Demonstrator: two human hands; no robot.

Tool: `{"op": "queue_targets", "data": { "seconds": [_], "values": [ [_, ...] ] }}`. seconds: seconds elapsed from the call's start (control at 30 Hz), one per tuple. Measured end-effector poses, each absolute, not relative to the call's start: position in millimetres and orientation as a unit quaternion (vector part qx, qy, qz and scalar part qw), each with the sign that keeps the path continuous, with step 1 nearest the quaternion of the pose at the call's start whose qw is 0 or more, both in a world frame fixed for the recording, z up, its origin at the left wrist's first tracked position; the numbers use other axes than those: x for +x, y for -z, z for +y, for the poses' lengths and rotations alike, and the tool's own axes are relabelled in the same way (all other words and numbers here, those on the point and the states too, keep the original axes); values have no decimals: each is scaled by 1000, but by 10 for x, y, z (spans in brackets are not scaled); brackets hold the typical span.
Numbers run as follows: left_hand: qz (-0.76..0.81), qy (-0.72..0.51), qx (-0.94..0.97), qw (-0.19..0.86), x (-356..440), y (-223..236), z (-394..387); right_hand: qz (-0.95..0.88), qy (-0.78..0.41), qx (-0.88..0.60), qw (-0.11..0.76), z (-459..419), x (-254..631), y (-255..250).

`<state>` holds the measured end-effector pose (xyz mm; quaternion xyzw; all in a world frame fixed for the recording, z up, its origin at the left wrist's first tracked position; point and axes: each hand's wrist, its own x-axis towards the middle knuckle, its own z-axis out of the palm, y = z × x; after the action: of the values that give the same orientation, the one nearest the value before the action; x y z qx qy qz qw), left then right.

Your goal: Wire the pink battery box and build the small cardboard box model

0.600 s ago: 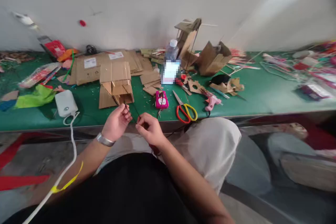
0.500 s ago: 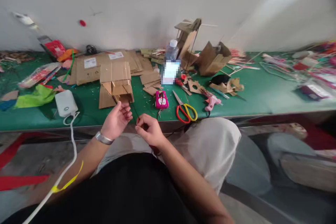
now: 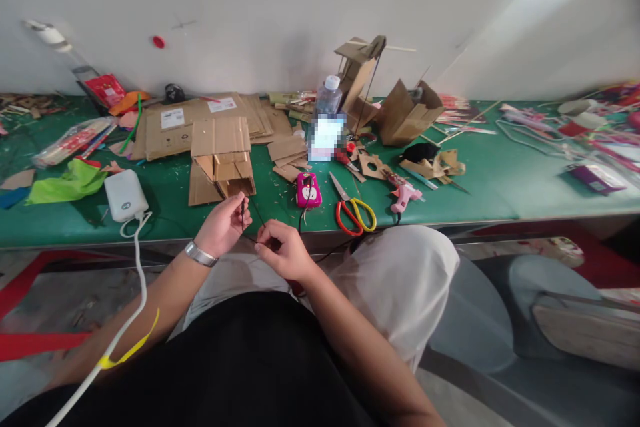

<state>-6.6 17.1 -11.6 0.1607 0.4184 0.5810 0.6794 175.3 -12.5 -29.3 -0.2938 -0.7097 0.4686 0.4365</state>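
The thin black cord (image 3: 243, 209) could slip or tangle from here: it is narrow and slack between the hands, and only fingertips hold it, so a small loosening of either pinch might let it drop below the counter (image 3: 480, 201) edge. The left hand (image 3: 223, 228) has its grip closed, thumb and fingertips pinching a short upright length of cord; the right hand (image 3: 285, 252) also has its grip closed on the cord, fingers curled in. A hard pull might drag or tip the folded cardboard structure (image 3: 220, 137), if the cord is fastened to it; one strand rises from the right hand towards its open near end, but whether it is tied there cannot be told. The dark cable (image 3: 301, 221) by the magenta case (image 3: 309, 191) could also be caught up, as it runs close to the right hand. The cord looks dark and flexible, thicker or doubled at the left fingertips, and lies in front of the cardboard structure, just off the counter's front edge. That structure is plain brown corrugated board, boxy, with a flat top panel, slanted inner pieces and rough cut edges; it sits on the counter just beyond the left hand.
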Motion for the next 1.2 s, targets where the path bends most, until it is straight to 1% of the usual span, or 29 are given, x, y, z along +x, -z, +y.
{"op": "queue_targets", "data": {
  "seconds": [0.27, 0.47, 0.6, 0.8, 1.03, 1.2],
  "values": [
    [450, -561, 177, 672, -11, 180, -91, -667, -470, -363, 449, -106, 1771, 316],
    [449, -533, 214, 684, 71, 201, -230, -652, -505, -377, 421, -116, 1763, 312],
    [459, -526, 224, 680, 106, 207, -277, -652, -477, -405, 429, -103, 1753, 317],
    [465, -513, 219, 687, 85, 227, -285, -657, -454, -399, 452, -75, 1735, 353],
    [447, -552, 238, 663, 33, 196, -245, -655, -461, -399, 445, -104, 1726, 378],
    [443, -527, 234, 687, 76, 164, -262, -660, -457, -391, 451, -111, 1696, 357]
  ]
}}
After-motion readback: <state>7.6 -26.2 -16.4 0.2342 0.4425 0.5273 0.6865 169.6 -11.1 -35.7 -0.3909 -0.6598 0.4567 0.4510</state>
